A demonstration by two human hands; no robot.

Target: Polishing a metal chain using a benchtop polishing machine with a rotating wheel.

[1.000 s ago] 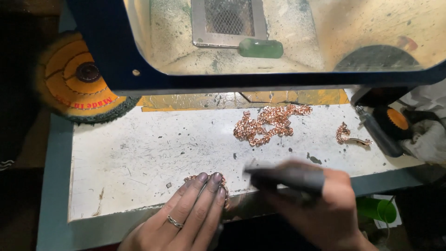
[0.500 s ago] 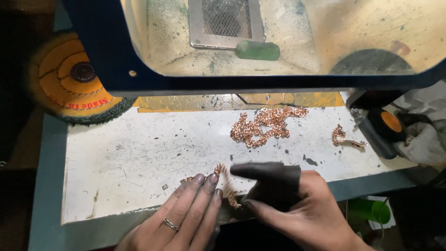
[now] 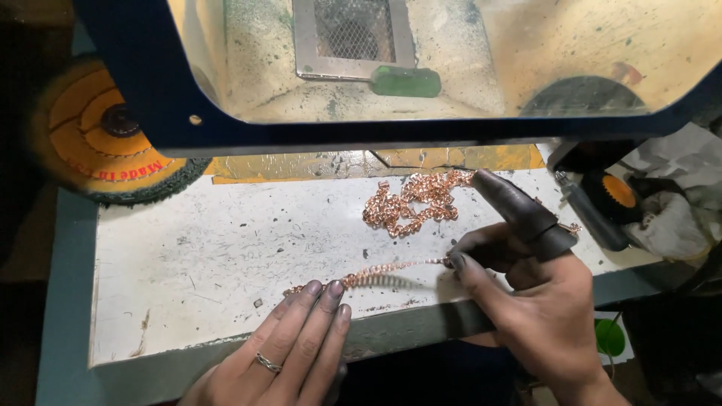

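Chain point(image 3: 376, 274) lies stretched on the bench point(image 3: 188, 248), just in front of the pile point(image 3: 414, 199). Left hand point(image 3: 289, 353) has fingers together, pressing one end flat; right hand point(image 3: 534, 301) pinches the other end. Only this one is pulled out; the pile looks untouched.

Copper-coloured chain point(image 3: 376, 274) lies stretched across your white worktop, near its front edge, running roughly left to right and rising slightly toward the right. Small curb-type links, shiny, pinkish. Left end sits under your left hand's point(image 3: 289, 353) fingertips, pressed flat to the surface. Right end is pinched at your right hand's point(image 3: 538, 301) thumb and fingertip. Middle part looks blurred. It is apart from the loose heap of similar chain behind it.
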